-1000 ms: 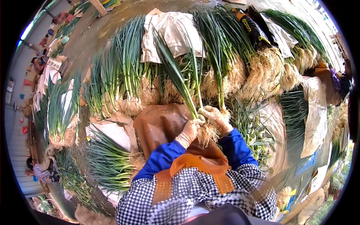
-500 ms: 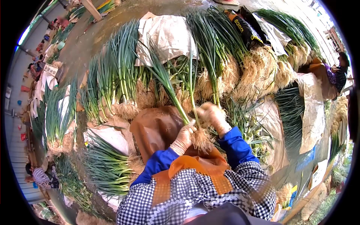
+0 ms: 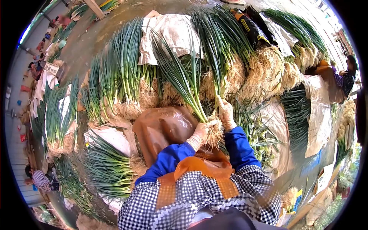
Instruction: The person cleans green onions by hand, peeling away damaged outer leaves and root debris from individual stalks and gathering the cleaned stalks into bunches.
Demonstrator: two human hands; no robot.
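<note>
In a light glove, my left hand [image 3: 200, 135] is closed round the lower stems of some green onions [image 3: 190, 94], whose leaves point up and away and whose pale roots hang beside the fingers. My right hand [image 3: 226, 113], also gloved, is raised just right of those roots, with its fingers pinched at the lower end of another green onion stalk [image 3: 217, 78]. A brown apron [image 3: 165, 122] covers my lap below both hands.
Rows of green onions [image 3: 126, 73] lie beyond my lap, partly under a white sack [image 3: 170, 36]. Another bunch [image 3: 109, 166] lies at left. Loose leaves [image 3: 260, 134] and a sack [image 3: 278, 134] are at right. A person [image 3: 349, 74] sits at far right.
My left hand and its onions have moved slightly right, with more leaves now in the bunch. My right hand has risen from beside the roots to the stalk further away.
</note>
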